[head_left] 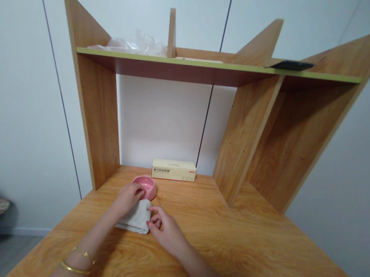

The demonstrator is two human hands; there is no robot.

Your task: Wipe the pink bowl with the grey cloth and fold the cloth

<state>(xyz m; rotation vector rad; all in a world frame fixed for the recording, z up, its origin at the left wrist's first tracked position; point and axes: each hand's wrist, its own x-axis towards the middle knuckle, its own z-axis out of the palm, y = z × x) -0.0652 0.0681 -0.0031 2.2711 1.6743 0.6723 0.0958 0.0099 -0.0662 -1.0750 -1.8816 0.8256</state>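
Note:
A folded pale grey cloth (pixel 134 218) lies on the wooden desk (pixel 215 241). My left hand (pixel 128 197) rests on the cloth's far end, fingers curled, touching the rim of a small pink bowl (pixel 147 186) just behind it. At the cloth's near right corner my right hand (pixel 164 228) pinches the cloth's edge with bent fingers.
A long cream box (pixel 174 170) lies at the back of the desk against the white wall. An upper shelf (pixel 177 64) carries crumpled clear plastic (pixel 135 44) on the left and a dark flat object (pixel 291 65) on the right. Wooden side panels flank the desk.

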